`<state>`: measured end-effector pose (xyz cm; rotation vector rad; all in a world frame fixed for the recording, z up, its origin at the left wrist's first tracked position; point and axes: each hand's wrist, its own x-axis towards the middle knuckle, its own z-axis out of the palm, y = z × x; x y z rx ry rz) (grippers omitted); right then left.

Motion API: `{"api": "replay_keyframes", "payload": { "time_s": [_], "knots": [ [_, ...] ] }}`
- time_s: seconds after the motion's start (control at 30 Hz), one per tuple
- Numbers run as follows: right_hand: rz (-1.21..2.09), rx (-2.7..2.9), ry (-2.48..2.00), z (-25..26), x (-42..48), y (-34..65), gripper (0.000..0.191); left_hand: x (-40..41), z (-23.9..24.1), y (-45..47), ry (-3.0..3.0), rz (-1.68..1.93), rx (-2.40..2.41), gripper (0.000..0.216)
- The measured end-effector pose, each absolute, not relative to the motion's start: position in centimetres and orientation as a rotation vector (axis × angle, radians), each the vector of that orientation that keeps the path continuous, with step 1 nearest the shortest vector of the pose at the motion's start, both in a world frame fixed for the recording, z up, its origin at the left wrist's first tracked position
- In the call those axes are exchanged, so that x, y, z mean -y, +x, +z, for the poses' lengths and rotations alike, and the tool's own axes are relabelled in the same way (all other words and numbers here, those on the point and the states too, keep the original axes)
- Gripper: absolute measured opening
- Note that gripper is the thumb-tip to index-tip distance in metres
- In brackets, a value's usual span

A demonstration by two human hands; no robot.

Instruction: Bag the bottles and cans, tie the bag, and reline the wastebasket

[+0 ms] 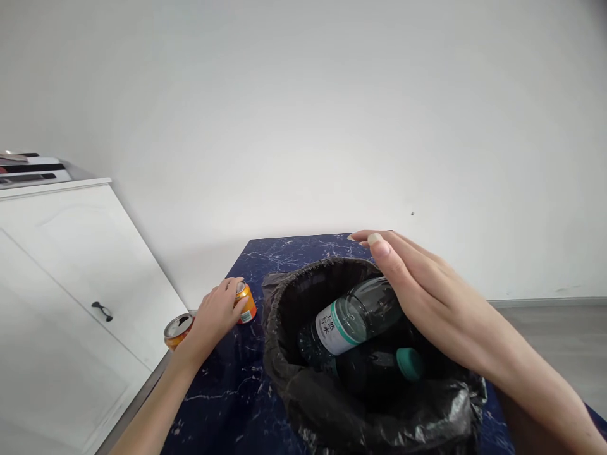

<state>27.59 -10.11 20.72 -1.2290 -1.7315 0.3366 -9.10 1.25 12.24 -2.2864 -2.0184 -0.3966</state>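
Observation:
My left hand (222, 309) has its fingers around an orange drink can (247, 311), which stands upright on the dark blue marbled table. Behind my left wrist is a second orange can (179, 328), opened at the top and partly hidden by my forearm. My right hand (412, 284) is stretched out over the right rim of a bin lined with a black bag (289, 373), holding nothing. Inside the bin lie a clear plastic bottle (348, 325) with a white and green label and another bottle with a green cap (410, 364). My right hand hides part of the clear bottle.
The blue marbled table (279, 253) reaches back to a white wall (303, 126). A white cabinet (71, 272) with a dark handle stands at the left, with several objects (33, 170) on its top. Grey floor (554, 335) shows at the right.

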Motion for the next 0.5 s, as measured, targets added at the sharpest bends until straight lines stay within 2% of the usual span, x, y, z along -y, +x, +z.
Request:
{"api": "replay_keyframes", "payload": {
  "time_s": [0.27, 0.4, 0.5],
  "knots": [
    [0.373, 1.737, -1.247, 20.7, 10.3, 27.7, 0.056, -0.2, 13.1, -8.0, -2.244, -0.608, 2.015, 0.049],
    [0.338, 1.705, -1.250, 20.8, 10.5, 27.9, 0.055, 1.6, 17.4, -6.0, -2.020, -0.871, 1.970, 0.062],
    [0.319, 1.687, -1.244, 21.0, 10.7, 27.9, 0.055, 4.6, 22.1, -3.0, -1.868, -1.278, 1.714, 0.060]
  ]
}}
